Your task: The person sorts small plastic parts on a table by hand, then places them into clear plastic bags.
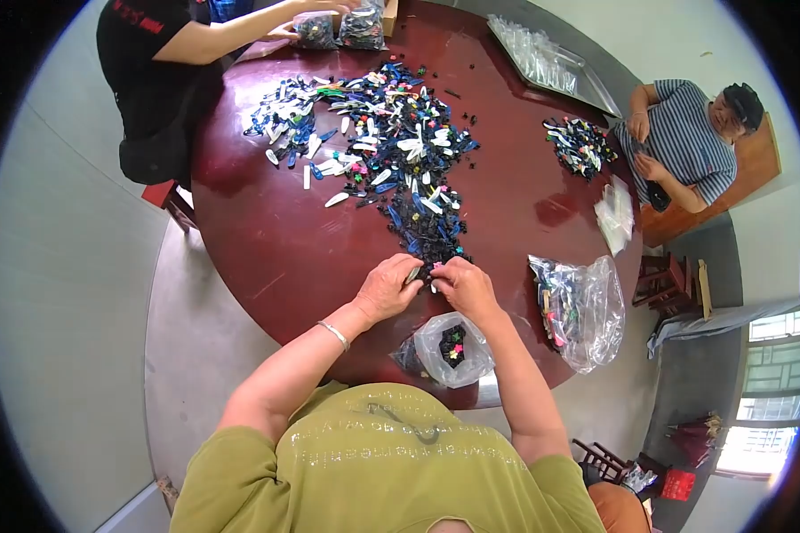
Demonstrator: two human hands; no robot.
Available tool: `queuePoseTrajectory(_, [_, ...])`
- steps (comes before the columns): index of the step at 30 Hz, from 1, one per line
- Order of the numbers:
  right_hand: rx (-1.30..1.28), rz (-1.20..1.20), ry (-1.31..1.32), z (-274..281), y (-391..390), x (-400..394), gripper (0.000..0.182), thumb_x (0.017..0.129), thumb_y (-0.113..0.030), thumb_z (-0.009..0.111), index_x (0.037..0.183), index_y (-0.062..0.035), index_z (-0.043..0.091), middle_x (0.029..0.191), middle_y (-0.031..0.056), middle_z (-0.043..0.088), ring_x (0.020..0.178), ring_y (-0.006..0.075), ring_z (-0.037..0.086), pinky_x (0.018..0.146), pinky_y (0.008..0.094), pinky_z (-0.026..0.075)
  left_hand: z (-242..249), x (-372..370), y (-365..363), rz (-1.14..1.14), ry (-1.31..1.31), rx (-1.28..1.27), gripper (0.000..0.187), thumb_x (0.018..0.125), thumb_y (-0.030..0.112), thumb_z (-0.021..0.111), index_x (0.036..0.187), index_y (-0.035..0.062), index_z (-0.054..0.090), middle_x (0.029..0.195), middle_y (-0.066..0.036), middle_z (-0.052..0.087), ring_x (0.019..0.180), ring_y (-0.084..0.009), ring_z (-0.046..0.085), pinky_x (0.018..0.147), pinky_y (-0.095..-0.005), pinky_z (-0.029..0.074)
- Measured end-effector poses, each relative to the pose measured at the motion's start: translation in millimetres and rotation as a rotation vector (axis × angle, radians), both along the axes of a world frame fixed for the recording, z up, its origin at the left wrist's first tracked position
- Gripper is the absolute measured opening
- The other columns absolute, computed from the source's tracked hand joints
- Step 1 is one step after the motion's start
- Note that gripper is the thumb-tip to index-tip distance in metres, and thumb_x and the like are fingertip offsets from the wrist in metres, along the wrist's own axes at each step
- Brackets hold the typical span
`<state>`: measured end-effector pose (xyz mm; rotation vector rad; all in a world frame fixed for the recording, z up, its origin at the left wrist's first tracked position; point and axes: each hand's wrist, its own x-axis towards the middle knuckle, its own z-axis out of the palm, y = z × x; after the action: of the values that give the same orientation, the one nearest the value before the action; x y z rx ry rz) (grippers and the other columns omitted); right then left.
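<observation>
A long pile of small hair clips (400, 133), white, blue, black and a few bright colours, spreads over the table and narrows towards me. At its near end, my left hand (388, 288) is closed, with a pale hair clip (412, 275) showing between thumb and fingers. Close beside it, my right hand (468, 288) pinches at the dark pieces, next to a pink flower-shaped piece (436, 266). What its fingertips hold is too small to make out. Below both hands stands an opened clear plastic bag (473, 360) with black, pink and yellow pieces inside.
On the round dark-red table (276, 240), a filled clear bag (582, 311) lies right, near flat empty bags (614, 215). A metal tray (551, 67) holds plastic bags. One co-worker (684, 133) sits by a smaller pile (580, 147); another person (164, 62) handles filled bags (362, 27).
</observation>
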<state>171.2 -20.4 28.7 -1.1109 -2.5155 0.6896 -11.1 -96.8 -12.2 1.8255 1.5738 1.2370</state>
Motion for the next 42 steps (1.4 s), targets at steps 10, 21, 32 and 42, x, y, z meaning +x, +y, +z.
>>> queuePoseTrajectory(10, [-0.133, -0.128, 0.140, 1, 3, 8, 0.014, 0.079, -0.013, 0.071, 0.091, -0.0044, 0.070, 0.084, 0.0089, 0.065, 0.071, 0.0212, 0.065, 0.066, 0.0332, 0.052, -4, 3, -1, 0.007, 0.093, 0.040, 0.044, 0.072, 0.005, 0.073, 0.114, 0.0037, 0.060, 0.109, -0.015, 0.060, 0.101, -0.0347, 0.059, 0.088, -0.0414, 0.050])
queuePoseTrajectory(21, [-0.063, -0.147, 0.068, 0, -2, 3, 0.015, 0.077, -0.014, 0.073, 0.090, -0.0076, 0.070, 0.087, 0.0088, 0.065, 0.076, 0.0244, 0.066, 0.068, 0.0358, 0.052, -5, 3, -1, 0.015, 0.104, 0.041, 0.042, 0.073, 0.007, 0.073, 0.112, 0.0044, 0.061, 0.109, -0.014, 0.060, 0.101, -0.0342, 0.060, 0.087, -0.0410, 0.050])
queuePoseTrajectory(32, [-0.869, -0.030, 0.474, 84, -25, 43, 0.007, 0.081, -0.003, 0.072, 0.085, -0.0008, 0.068, 0.081, -0.0015, 0.064, 0.073, 0.0044, 0.058, 0.065, 0.0208, 0.047, -6, 2, -1, 0.001, 0.082, 0.083, 0.035, 0.075, 0.008, 0.072, 0.109, 0.0050, 0.063, 0.106, -0.013, 0.061, 0.098, -0.0329, 0.061, 0.085, -0.0401, 0.051])
queuePoseTrajectory(42, [-0.248, -0.057, 0.193, 21, 0, 6, 0.014, 0.078, -0.014, 0.075, 0.090, -0.0071, 0.073, 0.086, 0.0083, 0.068, 0.073, 0.0192, 0.066, 0.068, 0.0312, 0.052, -6, 3, -1, 0.010, 0.085, 0.081, 0.035, 0.074, 0.007, 0.073, 0.108, 0.0050, 0.064, 0.106, -0.014, 0.061, 0.099, -0.0334, 0.061, 0.086, -0.0404, 0.051])
